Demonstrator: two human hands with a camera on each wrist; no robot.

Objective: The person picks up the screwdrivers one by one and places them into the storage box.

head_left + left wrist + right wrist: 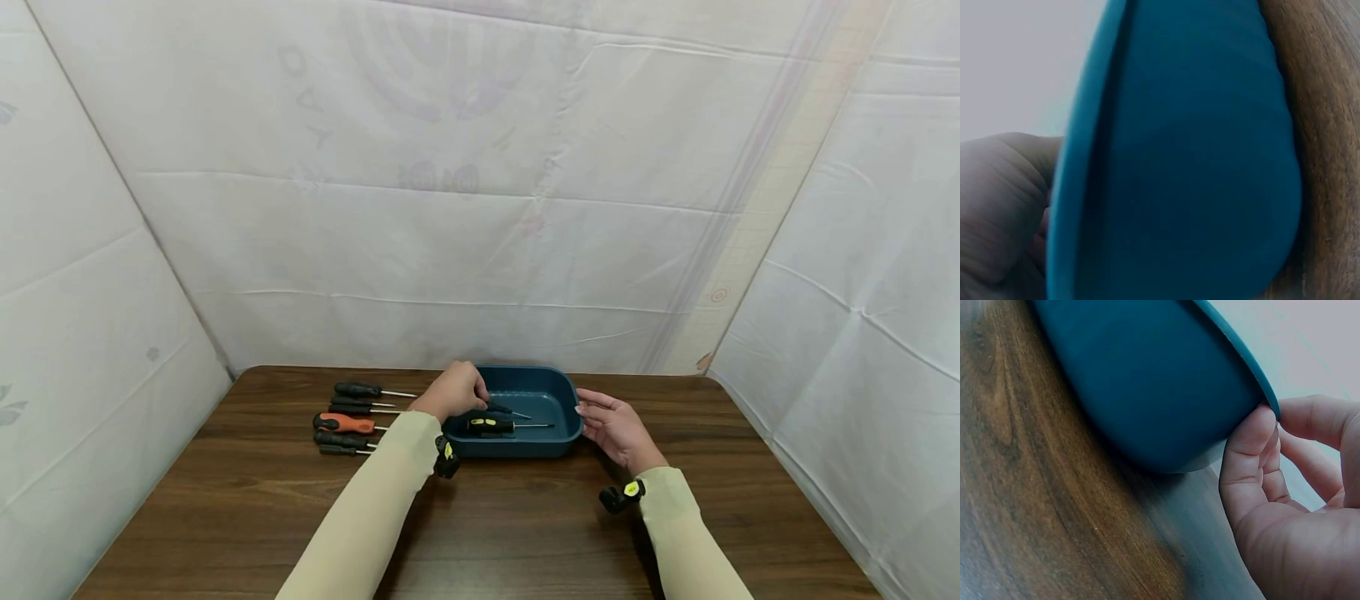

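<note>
Left hand (452,390) was over the near-left corner of the blue tray (567,398), fingers curled round the handle of a black screwdriver (501,408), whose shaft pointed right, tip down inside the tray. A 2nd screwdriver w/ black-and-yellow handle (491,425) lay flat in the tray, just in front of the held one, shaft also pointing right. Right hand (615,427) was at the tray's right end, palm facing left, fingers relaxed and mostly straight; the right wrist view showed a fingertip (1252,428) touching the tray's rim (1254,369) from below, nothing gripped. Left wrist view was filled by the tray's outer wall (1197,169), part of the hand (997,206) at lower left, too close to tell more. Tray sat on the wood table (525,533) near its far edge, approx. centre. Left of the tray, well apart from the right hand, a row of screwdrivers lay on the table: black-handled ones (358,390) at the far end, an orange-handled one (345,424) nearer, more black ones (339,443) nearest, all shafts pointing right. Both forearms in beige sleeves (375,508).
</note>
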